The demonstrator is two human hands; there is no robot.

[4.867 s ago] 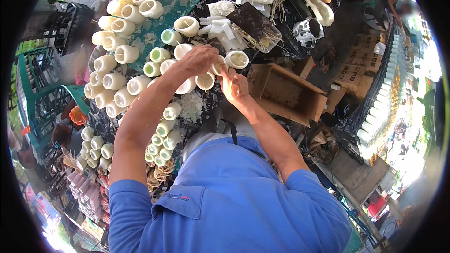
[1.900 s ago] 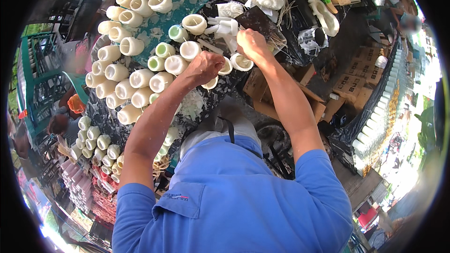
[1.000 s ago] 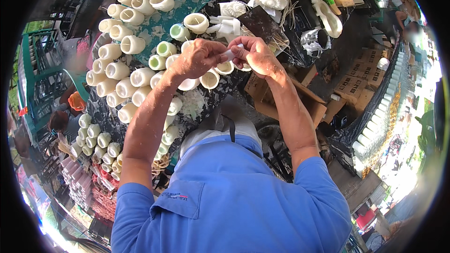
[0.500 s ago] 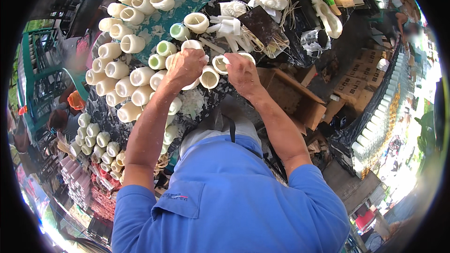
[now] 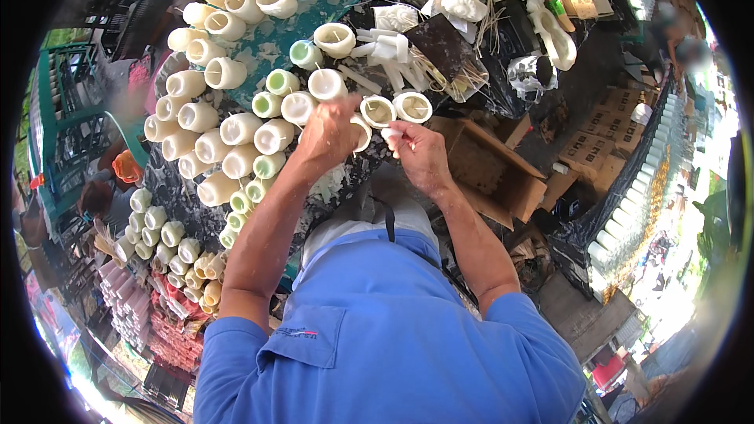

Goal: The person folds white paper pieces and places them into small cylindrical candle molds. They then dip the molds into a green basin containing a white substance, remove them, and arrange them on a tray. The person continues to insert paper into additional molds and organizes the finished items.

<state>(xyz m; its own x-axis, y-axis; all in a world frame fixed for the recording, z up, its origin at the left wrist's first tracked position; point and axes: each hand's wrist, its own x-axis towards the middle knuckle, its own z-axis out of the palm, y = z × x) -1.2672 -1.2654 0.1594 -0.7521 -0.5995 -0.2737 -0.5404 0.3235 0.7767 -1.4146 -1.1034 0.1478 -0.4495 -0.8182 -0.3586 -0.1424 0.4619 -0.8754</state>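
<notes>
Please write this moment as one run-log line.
left hand: blurred, at cream cup, grip unclear | right hand: pinching white piece | carton: open, on the right

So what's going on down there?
A person's right hand pinches a small white piece between its fingers, near pale cups spread over the work surface. The left hand is at the cups too, but blur hides whether it holds anything. White sticks lie beyond both hands.
</notes>
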